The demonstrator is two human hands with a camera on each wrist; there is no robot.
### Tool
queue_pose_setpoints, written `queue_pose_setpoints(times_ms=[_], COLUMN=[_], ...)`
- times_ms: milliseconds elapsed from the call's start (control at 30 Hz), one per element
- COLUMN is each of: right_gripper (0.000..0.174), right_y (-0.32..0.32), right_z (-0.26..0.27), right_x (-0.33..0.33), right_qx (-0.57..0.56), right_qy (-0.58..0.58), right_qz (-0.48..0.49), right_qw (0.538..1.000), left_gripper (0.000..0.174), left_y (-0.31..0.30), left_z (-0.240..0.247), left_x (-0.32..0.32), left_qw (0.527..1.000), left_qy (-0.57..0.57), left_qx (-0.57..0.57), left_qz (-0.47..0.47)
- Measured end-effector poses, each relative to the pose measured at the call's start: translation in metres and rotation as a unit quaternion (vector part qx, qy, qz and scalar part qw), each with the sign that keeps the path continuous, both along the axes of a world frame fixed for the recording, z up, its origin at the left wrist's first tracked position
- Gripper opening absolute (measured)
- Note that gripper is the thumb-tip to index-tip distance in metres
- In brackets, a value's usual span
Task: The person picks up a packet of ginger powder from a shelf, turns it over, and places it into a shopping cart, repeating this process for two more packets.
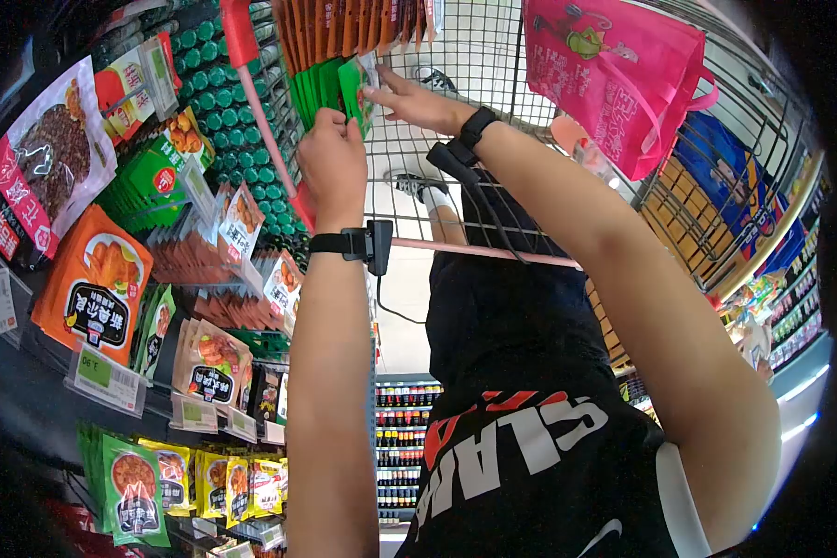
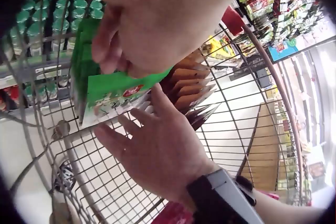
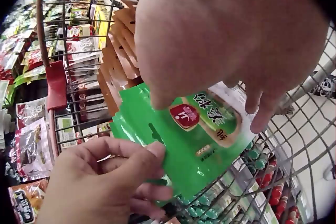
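Green packets (image 1: 352,86) (image 2: 113,90) (image 3: 184,145) stand in a row inside the wire cart. My left hand (image 1: 333,166) (image 2: 152,19) (image 3: 113,176) pinches the top edge of the front packet between thumb and curled fingers. Over the printed front of that packet, my right hand (image 1: 426,104) (image 2: 157,148) (image 3: 226,35) has its fingers extended and spread. One fingertip rests on the print, and other fingers lie by the packet's lower end. Brown-orange packets (image 1: 358,26) (image 2: 189,85) (image 3: 122,40) form a row right beside the green ones.
A pink bag (image 1: 614,79) hangs at the cart's right side. Shelves on the left hold an orange packet (image 1: 98,279), price tags and other packets. Green-capped bottles (image 1: 242,130) stand beyond the cart's left rail (image 1: 268,121). A pink-red handle bar (image 1: 488,251) crosses below the hands.
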State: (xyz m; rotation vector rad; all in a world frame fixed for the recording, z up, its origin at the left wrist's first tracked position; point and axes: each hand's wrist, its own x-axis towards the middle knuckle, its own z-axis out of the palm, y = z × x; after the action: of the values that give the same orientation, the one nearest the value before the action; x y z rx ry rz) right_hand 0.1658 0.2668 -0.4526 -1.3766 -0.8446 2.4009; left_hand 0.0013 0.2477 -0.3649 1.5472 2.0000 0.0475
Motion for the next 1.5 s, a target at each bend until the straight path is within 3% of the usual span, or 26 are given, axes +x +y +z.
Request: queue_pose_setpoints(times_ms=[233,433,567,700,800,1000,1167,1367,1433,1500], right_gripper=[0.112,0.104,0.099,0.094,0.084,0.079,0.061,0.034,0.031,0.027], right_y=[-0.002,0.003,-0.002,0.008,0.002,-0.009,-0.021,-0.042,-0.055,-0.07], right_z=[0.013,0.013,0.005,0.019,0.018,0.03,0.074,0.172,0.234,0.27], right_x=[-0.011,-0.014,-0.016,-0.003,0.005,0.053,0.092,0.09,0.072,0.055], right_qx=[-0.055,-0.072,-0.053,-0.039,-0.034,-0.016,0.015,0.076,0.101,0.123], right_qy=[0.006,0.07,0.033,0.032,-0.047,-0.132,-0.174,-0.065,-0.065,-0.037], right_qz=[-0.009,-0.019,-0.048,-0.009,-0.006,0.023,0.016,-0.101,-0.104,-0.106], right_qw=[0.998,0.995,0.997,0.999,0.998,0.991,0.984,0.99,0.987,0.986], left_gripper=[0.015,0.02,0.031,0.036,0.035,0.03,0.024,0.012,0.02,0.027], left_y=[-0.003,0.0,-0.003,-0.004,-0.012,-0.049,-0.103,-0.214,-0.248,-0.28], left_z=[-0.001,-0.008,-0.006,0.017,0.044,0.108,0.187,0.241,0.248,0.259], left_x=[0.0,0.005,0.005,0.004,0.0,-0.011,-0.007,-0.03,-0.046,-0.064], left_qw=[0.999,0.998,0.999,0.997,0.992,0.988,0.981,0.97,0.971,0.984], left_qy=[0.041,0.052,0.042,-0.02,-0.086,-0.125,-0.17,-0.195,-0.183,-0.155], left_qx=[-0.007,-0.018,0.002,-0.069,-0.078,0.002,0.048,0.128,0.146,0.083], left_qz=[-0.004,0.033,0.007,-0.008,-0.05,-0.091,-0.077,-0.068,-0.057,-0.038])
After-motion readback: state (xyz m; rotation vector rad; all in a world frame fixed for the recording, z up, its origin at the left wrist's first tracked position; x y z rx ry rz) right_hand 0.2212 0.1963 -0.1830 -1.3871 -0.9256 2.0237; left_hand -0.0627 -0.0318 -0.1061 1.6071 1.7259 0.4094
